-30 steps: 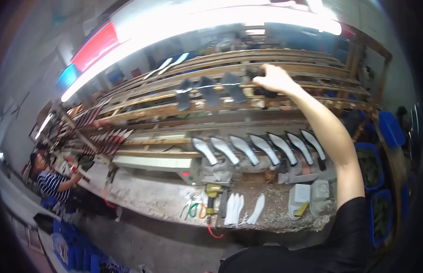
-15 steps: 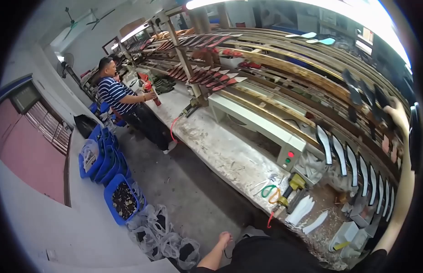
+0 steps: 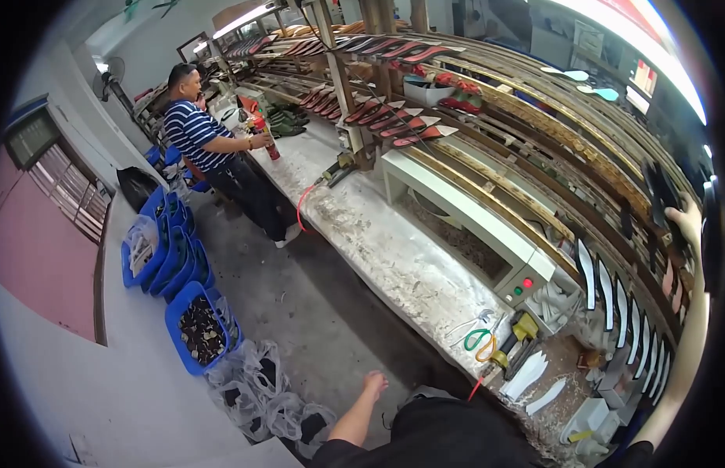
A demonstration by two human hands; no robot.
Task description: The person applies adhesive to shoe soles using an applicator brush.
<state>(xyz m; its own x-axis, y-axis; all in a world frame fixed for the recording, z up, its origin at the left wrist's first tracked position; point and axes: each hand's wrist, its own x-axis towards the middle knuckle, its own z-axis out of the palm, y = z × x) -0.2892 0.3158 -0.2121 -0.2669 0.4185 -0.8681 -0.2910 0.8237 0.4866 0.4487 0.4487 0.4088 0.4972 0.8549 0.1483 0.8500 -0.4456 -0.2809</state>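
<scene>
My right hand (image 3: 685,218) reaches up to the rack at the far right, its fingers closed on black shoe pieces (image 3: 661,195). Low in the middle, beside the bench edge, my left hand (image 3: 374,383) hangs over the floor, fingers loosely curled; whether anything is in it is too small to tell. Below the rack, white curved strips with dark edges (image 3: 606,292) stand in a row. On the bench (image 3: 394,273) lie green- and orange-handled scissors (image 3: 478,338), a yellow-green tool (image 3: 523,327) and white cut pieces (image 3: 526,376).
Another person (image 3: 202,140) in a striped shirt stands at the bench's far end holding a red bottle (image 3: 265,139). Blue baskets (image 3: 175,316) and clear plastic bags (image 3: 261,390) line the wall at left. A pale machine housing (image 3: 464,218) sits on the bench.
The camera view has shifted, so the bench appears lower and further right. The black pieces at my right hand have moved closer together against the rack's right side. My left hand has risen slightly.
</scene>
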